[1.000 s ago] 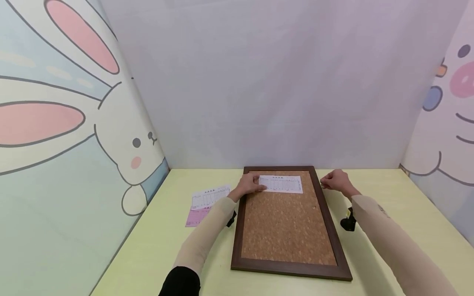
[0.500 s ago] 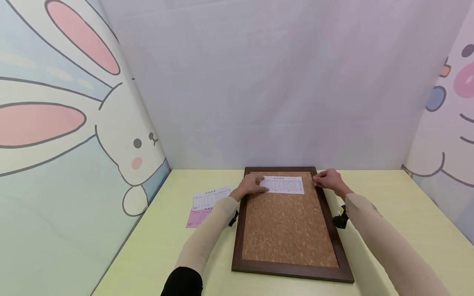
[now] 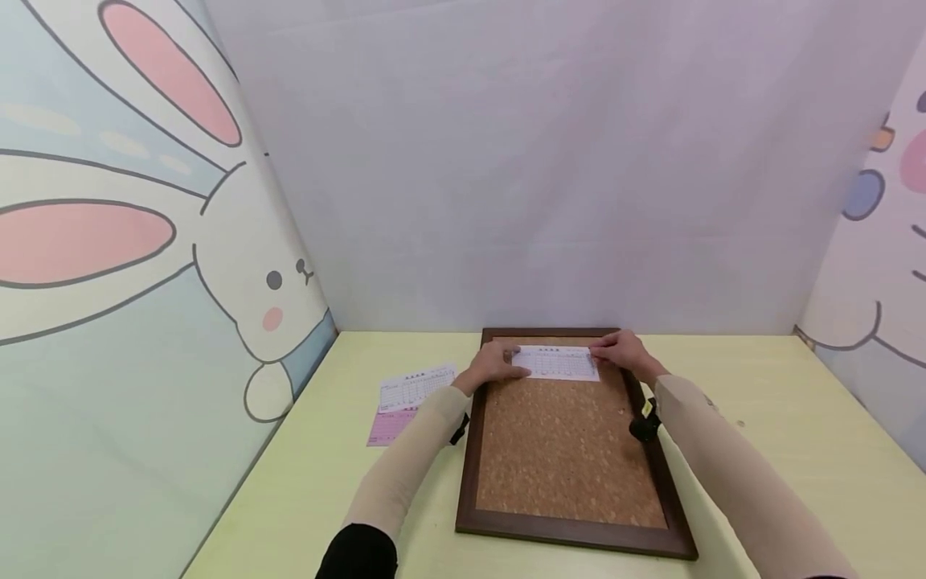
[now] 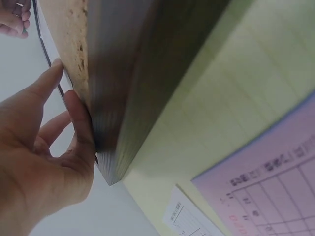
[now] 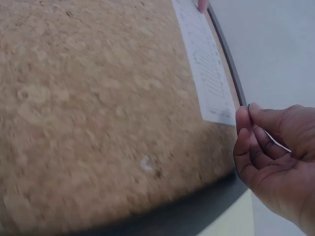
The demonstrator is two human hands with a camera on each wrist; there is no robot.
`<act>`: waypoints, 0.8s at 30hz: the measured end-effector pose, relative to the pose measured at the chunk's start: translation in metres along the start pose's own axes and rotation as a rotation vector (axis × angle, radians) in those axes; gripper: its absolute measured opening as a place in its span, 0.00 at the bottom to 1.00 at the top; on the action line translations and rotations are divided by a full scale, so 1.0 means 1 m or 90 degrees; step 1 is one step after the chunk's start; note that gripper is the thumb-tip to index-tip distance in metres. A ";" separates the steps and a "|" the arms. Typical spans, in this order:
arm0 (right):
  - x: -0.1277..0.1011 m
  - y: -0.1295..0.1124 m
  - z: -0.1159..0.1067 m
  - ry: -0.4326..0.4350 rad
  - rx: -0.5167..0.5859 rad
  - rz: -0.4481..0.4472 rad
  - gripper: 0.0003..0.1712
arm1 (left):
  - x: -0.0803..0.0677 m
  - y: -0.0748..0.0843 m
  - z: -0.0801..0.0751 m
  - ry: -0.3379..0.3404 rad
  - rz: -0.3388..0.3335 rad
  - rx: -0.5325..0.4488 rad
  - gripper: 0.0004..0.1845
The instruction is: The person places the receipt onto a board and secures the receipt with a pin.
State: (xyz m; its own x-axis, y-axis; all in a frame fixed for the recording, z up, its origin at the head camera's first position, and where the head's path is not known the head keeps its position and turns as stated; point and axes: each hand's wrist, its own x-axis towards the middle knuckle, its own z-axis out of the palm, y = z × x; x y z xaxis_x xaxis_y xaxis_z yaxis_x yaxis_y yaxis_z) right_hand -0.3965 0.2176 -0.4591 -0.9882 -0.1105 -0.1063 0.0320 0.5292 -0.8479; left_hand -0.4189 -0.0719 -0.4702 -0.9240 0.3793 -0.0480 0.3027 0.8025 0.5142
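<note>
Left hand [image 3: 494, 367] presses paper slip [image 3: 555, 363] on cork board [image 3: 567, 450]; right hand [image 3: 618, 352] pinches pin [image 5: 268, 132].

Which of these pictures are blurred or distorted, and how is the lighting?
Head view: soft, even light, faint shadows, no glare; the wide lens bends the walls, and the cork board and white slip are fairly sharp. Left wrist view: the board's frame is very close and smeared. Right wrist view: the cork looks soft, the right hand clearer.

Scene is lit evenly and brightly; shadows are kept soft. Edges of the head view are bent by wide-angle distortion. Near surfaces in both wrist views are blurred.
</note>
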 end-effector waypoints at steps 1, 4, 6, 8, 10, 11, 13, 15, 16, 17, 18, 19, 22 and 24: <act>0.001 -0.002 0.005 0.006 -0.008 0.002 0.18 | -0.001 -0.001 -0.001 -0.001 0.001 -0.003 0.35; 0.007 -0.006 0.019 0.030 -0.022 0.014 0.17 | -0.005 -0.003 -0.002 -0.001 -0.004 -0.020 0.35; 0.011 -0.008 0.028 0.044 -0.027 0.021 0.17 | -0.006 -0.004 -0.003 0.001 -0.008 -0.021 0.35; 0.015 -0.009 0.035 0.054 -0.036 0.020 0.17 | -0.007 -0.005 -0.002 0.003 -0.014 -0.024 0.35; 0.018 -0.011 0.040 0.062 -0.043 0.015 0.17 | -0.007 -0.004 -0.001 0.010 -0.017 -0.020 0.36; 0.019 -0.012 0.041 0.063 -0.043 0.013 0.17 | -0.006 -0.003 -0.001 0.013 -0.020 -0.016 0.37; 0.021 -0.013 0.044 0.066 -0.053 0.007 0.17 | -0.005 -0.001 0.000 0.019 -0.026 -0.009 0.39; 0.022 -0.015 0.045 0.063 -0.056 0.005 0.17 | -0.005 0.001 0.000 0.021 -0.032 -0.001 0.40; 0.022 -0.015 0.045 0.061 -0.059 0.006 0.17 | -0.005 0.002 0.000 0.020 -0.035 0.002 0.41; 0.022 -0.015 0.045 0.059 -0.060 0.008 0.18 | -0.005 0.003 -0.001 0.020 -0.038 0.007 0.42; 0.022 -0.015 0.045 0.058 -0.060 0.011 0.18 | -0.005 0.003 -0.001 0.021 -0.038 0.009 0.42; 0.021 -0.015 0.044 0.058 -0.061 0.013 0.18 | -0.005 0.004 -0.002 0.019 -0.039 0.014 0.42; 0.019 -0.015 0.042 0.060 -0.064 0.018 0.18 | -0.006 0.005 -0.002 0.016 -0.035 0.021 0.41; 0.017 -0.016 0.040 0.060 -0.061 0.020 0.18 | -0.006 0.005 -0.003 0.010 -0.033 0.030 0.40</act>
State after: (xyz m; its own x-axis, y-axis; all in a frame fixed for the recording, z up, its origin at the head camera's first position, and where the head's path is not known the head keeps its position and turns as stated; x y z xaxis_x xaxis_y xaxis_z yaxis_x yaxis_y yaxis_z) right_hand -0.4075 0.1736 -0.4684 -0.9967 -0.0161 -0.0791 0.0529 0.6097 -0.7909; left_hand -0.4124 -0.0717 -0.4653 -0.9420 0.3302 -0.0599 0.2651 0.8417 0.4703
